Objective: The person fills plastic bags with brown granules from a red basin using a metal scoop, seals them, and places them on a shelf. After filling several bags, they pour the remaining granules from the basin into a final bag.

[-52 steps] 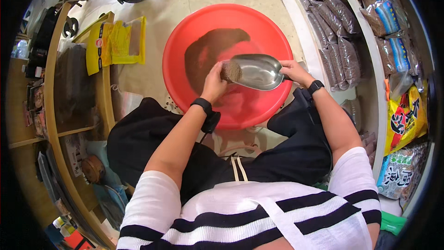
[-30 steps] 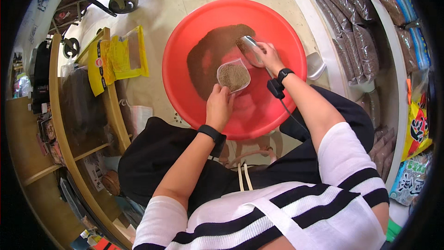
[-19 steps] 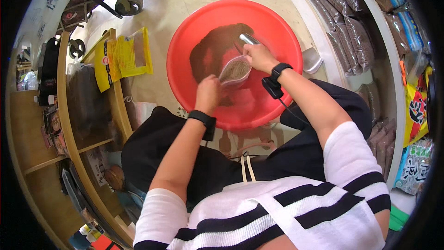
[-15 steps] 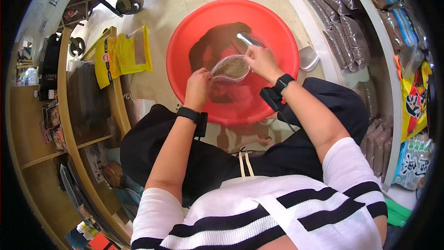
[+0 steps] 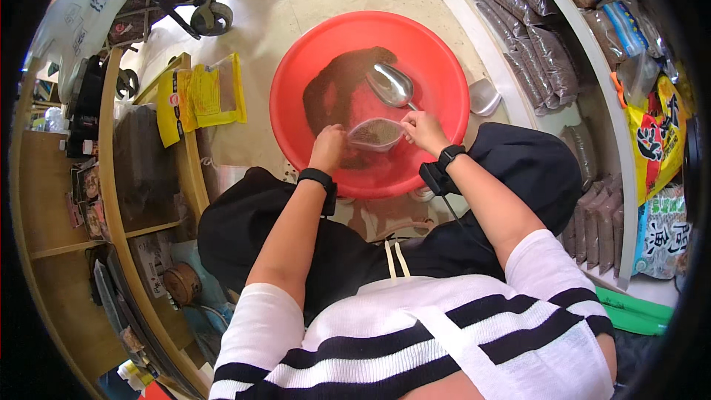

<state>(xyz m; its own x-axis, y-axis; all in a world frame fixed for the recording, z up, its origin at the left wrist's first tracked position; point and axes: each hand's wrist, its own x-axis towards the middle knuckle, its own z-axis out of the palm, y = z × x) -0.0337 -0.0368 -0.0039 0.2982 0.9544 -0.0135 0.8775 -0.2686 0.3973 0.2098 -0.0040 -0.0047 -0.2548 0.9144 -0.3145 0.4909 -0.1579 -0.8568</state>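
Over the red basin, a clear plastic bag hangs with its mouth spread, and brownish grains show inside it. My left hand pinches the bag's left edge. At the opposite edge my right hand is closed on the bag's rim and on the handle of a shiny metal scoop. The scoop's bowl points away from me, up and to the left, and looks bare inside. Dark brown granular material lies spread across the basin's left and far floor.
Another metal scoop lies on the floor right of the basin. Shelves on the right hold stacked brown-filled bags and a yellow package. A wooden shelf with a yellow bag stands left; caster wheels are beyond.
The scoop has turned, so its open bowl now faces up. The bag and both hands have shifted slightly lower, and the bag's mouth looks narrower. My view has shifted a little.
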